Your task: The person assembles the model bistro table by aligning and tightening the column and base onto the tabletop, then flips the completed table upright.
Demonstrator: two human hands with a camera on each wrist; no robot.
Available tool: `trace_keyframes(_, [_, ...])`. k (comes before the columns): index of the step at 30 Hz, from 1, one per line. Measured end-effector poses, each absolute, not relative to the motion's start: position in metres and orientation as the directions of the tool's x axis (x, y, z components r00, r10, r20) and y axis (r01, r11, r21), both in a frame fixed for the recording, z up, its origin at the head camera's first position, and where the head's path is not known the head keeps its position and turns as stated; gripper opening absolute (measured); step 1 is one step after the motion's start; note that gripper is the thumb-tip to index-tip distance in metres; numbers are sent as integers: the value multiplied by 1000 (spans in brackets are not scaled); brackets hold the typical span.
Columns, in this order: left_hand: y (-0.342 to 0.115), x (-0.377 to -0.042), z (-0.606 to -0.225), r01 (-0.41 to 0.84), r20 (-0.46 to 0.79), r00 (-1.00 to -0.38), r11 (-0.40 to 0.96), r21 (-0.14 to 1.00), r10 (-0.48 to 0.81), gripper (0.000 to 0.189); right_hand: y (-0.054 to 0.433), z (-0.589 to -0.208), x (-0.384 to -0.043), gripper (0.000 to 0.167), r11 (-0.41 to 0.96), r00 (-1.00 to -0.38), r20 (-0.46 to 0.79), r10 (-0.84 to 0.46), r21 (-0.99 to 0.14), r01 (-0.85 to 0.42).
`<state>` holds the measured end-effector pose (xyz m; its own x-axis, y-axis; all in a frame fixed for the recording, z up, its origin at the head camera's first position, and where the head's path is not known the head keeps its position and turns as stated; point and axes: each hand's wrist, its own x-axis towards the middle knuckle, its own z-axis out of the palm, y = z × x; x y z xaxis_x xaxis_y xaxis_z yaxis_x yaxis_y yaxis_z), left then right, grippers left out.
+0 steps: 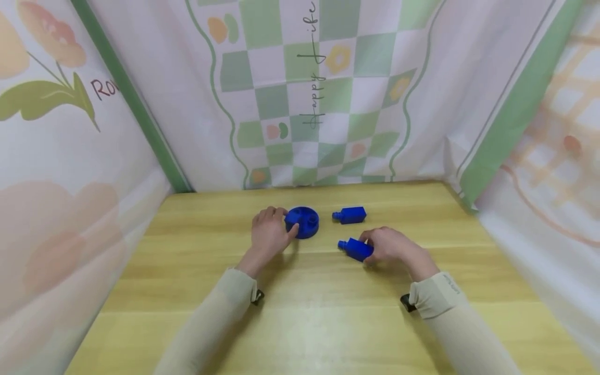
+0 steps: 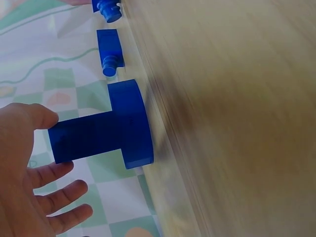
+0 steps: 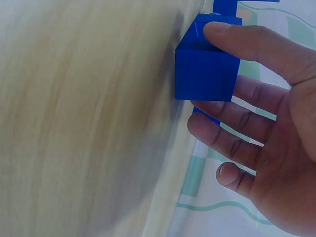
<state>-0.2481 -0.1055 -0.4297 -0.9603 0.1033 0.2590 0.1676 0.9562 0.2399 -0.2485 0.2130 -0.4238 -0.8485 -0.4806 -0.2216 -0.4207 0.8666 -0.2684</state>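
Note:
A round blue base (image 1: 309, 230) with round sockets lies flat on the table. One square blue block (image 2: 86, 136) stands upright in it, and my left hand (image 1: 269, 232) pinches the block's upper end between thumb and index finger. My right hand (image 1: 391, 245) grips a second square blue block (image 1: 358, 251) by its flat end, thumb on one side and fingers on the other. That block's narrower ridged end points left towards the base. A third, similar block (image 1: 352, 215) lies behind it, its ridged end also towards the base.
The wooden table (image 1: 309, 323) ends at the back against a hanging patterned cloth (image 1: 323, 104). More printed cloth (image 1: 61, 208) hangs on the left side, and a further cloth (image 1: 548, 172) on the right.

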Motion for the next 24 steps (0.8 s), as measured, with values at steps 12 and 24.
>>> trace_keyframes(12, [-112,-249,-432,179,282,-954,949,258,104,50,212,-424,-246,55,882,-856,-243,-456,-251,-398])
trace_keyframes(24, [-117,-250,-434,189,273,-957,927,325,99,52,214,-426,-247,51,871,-850,-239,-470,-281,-403])
